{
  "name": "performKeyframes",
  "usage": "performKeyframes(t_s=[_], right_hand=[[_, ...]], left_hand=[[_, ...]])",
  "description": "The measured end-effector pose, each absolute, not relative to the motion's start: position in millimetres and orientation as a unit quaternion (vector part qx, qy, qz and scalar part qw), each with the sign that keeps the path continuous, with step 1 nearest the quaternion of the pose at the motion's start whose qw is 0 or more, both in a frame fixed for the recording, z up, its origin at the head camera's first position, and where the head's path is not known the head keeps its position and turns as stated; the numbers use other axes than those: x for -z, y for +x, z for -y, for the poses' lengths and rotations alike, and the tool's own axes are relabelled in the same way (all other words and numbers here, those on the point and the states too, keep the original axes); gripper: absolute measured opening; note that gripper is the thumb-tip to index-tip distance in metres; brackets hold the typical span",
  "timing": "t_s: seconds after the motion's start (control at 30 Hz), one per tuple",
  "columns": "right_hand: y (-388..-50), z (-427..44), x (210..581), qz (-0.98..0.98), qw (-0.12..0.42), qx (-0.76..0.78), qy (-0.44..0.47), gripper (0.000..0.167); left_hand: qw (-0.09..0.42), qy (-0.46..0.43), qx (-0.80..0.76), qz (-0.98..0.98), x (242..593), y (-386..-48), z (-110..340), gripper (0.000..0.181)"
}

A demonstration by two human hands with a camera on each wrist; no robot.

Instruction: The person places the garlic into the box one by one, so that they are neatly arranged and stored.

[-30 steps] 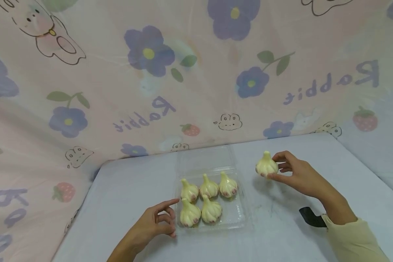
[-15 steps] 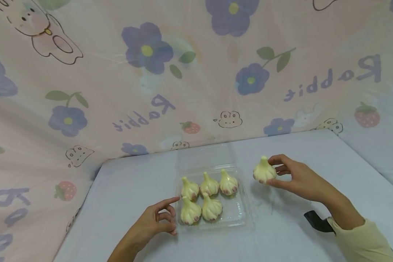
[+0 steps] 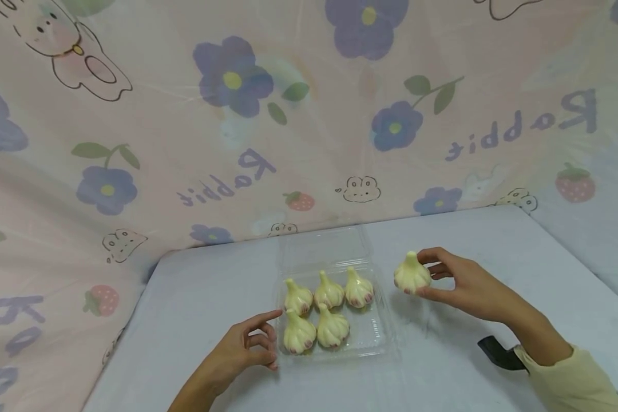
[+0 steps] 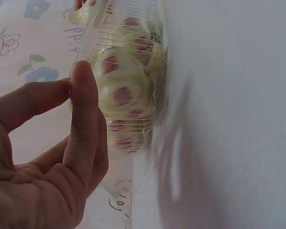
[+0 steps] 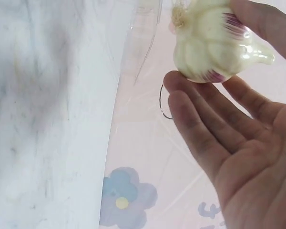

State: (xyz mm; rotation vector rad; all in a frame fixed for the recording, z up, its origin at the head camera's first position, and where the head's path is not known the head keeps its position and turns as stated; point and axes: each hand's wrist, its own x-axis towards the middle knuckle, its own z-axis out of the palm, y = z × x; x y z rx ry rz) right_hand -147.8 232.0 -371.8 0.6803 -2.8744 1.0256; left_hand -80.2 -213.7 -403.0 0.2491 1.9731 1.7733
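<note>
Over the table to the right of the box, my right hand [image 3: 468, 286] pinches a garlic bulb [image 3: 412, 276] between thumb and fingers, its stem pointing up. The right wrist view shows the bulb's purple patches and root end close up. A clear plastic box [image 3: 368, 337] lies with its lid [image 3: 324, 247] folded back. Inside are several garlic bulbs [image 3: 333, 330], in a back row and a front row; the front right part holds no bulb. At the box's left side my left hand [image 3: 239, 349] pinches the rim [image 4: 83, 45] between its fingertips.
A white-covered table [image 3: 201, 297] carries everything. Behind and beside it hangs a patterned curtain [image 3: 309, 143] with flowers and rabbits. A black curved piece [image 3: 500, 353] sticks out by the right sleeve [image 3: 571, 383].
My right hand has brought the garlic bulb slightly left and toward the front, nearer the box. My left hand and the bulbs in the box stay where they were.
</note>
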Motion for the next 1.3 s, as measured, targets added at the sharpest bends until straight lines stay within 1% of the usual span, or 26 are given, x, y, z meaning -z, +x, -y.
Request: performKeyframes(t_s=[0.23,0.47,0.67,0.87,1.0,1.3], right_hand=[[-143,-227,369,0.918,0.021,-0.326,0.224,0.060],[-140,-220,368,0.916,0.025,-0.325,0.232,0.058],[-136,-217,369,0.916,0.017,-0.324,0.234,0.059],[-134,-215,369,0.919,0.023,-0.316,0.235,0.061],[-132,-211,370,0.917,0.016,-0.322,0.237,0.062],[-129,-200,370,0.906,0.017,-0.324,0.271,0.061]], left_hand=[[0.234,0.089,-0.644,-0.723,402,-79,213,0.079],[0.235,0.070,-0.653,-0.716,399,-79,211,0.090],[0.241,0.055,-0.654,-0.715,400,-78,211,0.094],[0.236,0.057,-0.650,-0.720,399,-80,210,0.098],[0.237,0.052,-0.651,-0.720,398,-80,210,0.097],[0.238,0.060,-0.651,-0.718,399,-80,210,0.097]])
